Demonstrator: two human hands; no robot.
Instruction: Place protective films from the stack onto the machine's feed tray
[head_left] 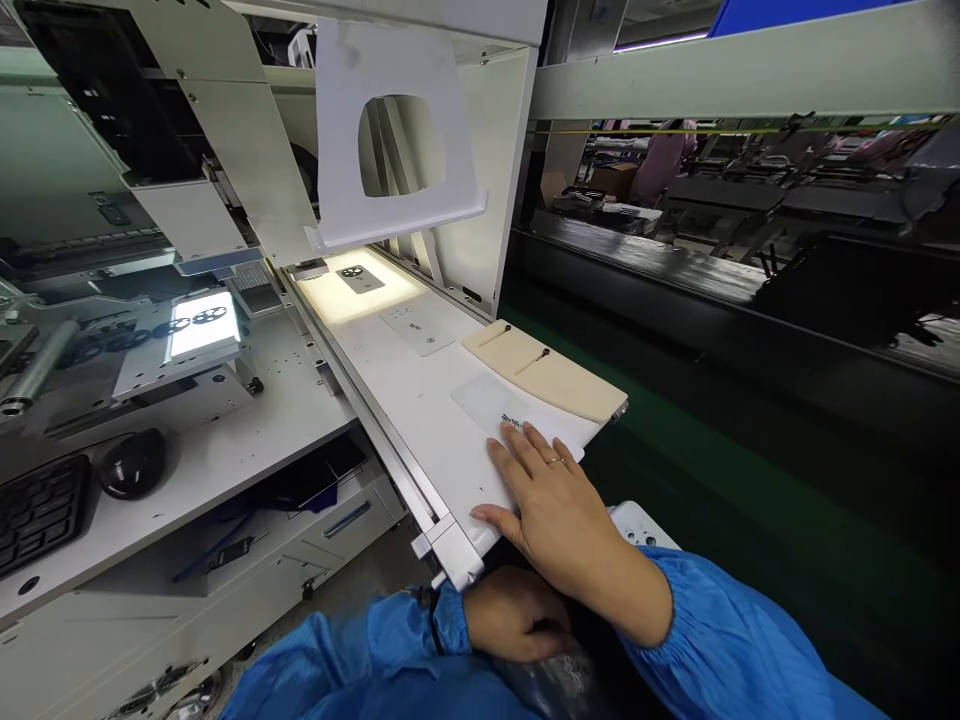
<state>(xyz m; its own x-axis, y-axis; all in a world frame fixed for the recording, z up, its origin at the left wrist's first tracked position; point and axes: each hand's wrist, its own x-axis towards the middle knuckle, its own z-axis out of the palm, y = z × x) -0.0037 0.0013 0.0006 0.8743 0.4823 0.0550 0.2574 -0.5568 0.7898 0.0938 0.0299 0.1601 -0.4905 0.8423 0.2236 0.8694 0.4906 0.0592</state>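
My right hand (551,505) lies flat with fingers stretched out on the near end of a white conveyor belt (420,400), its fingertips on a thin clear sheet (491,400) with dark print. A ring shows on one finger. My left hand (510,615) is curled below the belt's end, resting on a dark shiny thing I cannot make out. Both arms wear blue sleeves. Farther up the belt lie a pale flat piece (418,328) and a grey flat piece (360,278) under a lit hood. A beige board (551,375) sits along the belt's right side.
A white panel with a rounded opening (397,140) hangs over the belt. To the left are a lit inspection stage (202,322), a black keyboard (41,510) and a black mouse (135,462) on a white bench. A dark green conveyor (712,480) runs at right.
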